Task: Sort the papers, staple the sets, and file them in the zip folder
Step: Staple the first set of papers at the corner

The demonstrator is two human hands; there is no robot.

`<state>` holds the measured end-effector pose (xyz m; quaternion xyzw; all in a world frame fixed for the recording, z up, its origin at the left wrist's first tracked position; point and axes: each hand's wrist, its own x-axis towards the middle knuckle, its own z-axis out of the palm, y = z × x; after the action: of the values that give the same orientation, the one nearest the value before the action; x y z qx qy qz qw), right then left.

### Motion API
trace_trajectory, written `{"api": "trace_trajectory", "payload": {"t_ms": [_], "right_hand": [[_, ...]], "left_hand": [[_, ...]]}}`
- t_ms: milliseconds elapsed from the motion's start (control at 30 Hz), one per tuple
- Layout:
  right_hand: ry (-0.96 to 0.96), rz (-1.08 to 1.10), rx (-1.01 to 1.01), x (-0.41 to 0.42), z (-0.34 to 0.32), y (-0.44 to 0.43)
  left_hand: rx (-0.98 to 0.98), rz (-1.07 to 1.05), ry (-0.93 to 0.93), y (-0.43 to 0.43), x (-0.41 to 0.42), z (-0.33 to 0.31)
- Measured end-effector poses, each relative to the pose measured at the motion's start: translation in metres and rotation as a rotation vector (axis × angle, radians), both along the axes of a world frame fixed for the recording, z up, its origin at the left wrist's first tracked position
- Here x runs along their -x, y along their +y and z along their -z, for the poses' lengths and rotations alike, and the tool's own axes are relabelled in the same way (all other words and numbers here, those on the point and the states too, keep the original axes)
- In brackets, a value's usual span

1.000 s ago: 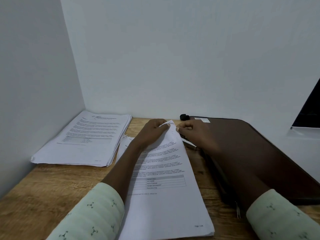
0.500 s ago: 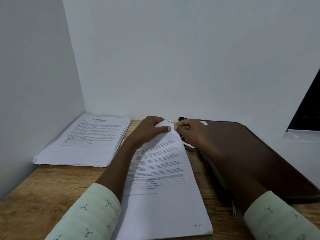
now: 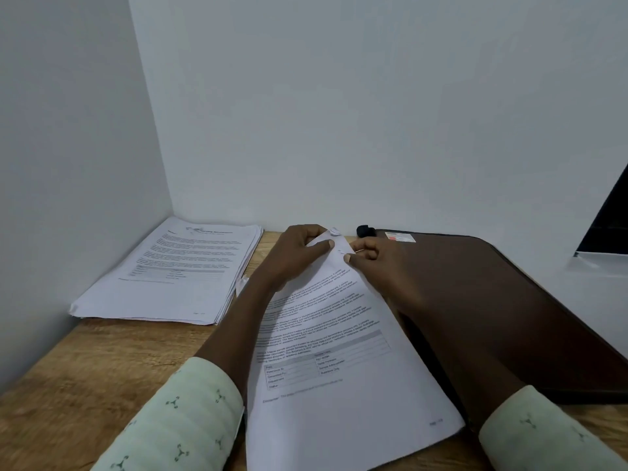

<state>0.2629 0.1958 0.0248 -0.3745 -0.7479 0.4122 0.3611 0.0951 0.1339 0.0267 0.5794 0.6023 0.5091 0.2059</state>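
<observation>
— Where is the paper set [image 3: 339,351] lying?
— Just left of the zip folder [image 3: 492,300]; the stack [image 3: 176,273] is sitting farther left of it.
— And the fingers?
— The left hand [image 3: 295,256] and right hand [image 3: 377,266] are both pinching the set's far corner, fingers curling in tight.

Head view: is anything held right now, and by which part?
The printed paper set, at its far top corner: the left hand and right hand both pinch it there, while the rest lies on the desk.

Dim, even indoor light, grey cast on the walls [image 3: 373,113], soft shadow under the forearms, no glare, wide-angle bending at the edges, print on the papers [image 3: 339,334] slightly soft
</observation>
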Motion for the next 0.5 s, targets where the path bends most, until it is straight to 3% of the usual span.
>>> {"api": "trace_trajectory", "payload": {"t_ms": [300, 500], "right_hand": [[0.008, -0.003, 0.036, -0.003, 0.004, -0.003], [0.103, -0.004, -0.285, -0.003, 0.002, -0.010]], "left_hand": [[0.058, 0.048, -0.036, -0.002, 0.001, 0.001], [-0.124, 0.085, 0.084, -0.005, 0.003, -0.008]]}}
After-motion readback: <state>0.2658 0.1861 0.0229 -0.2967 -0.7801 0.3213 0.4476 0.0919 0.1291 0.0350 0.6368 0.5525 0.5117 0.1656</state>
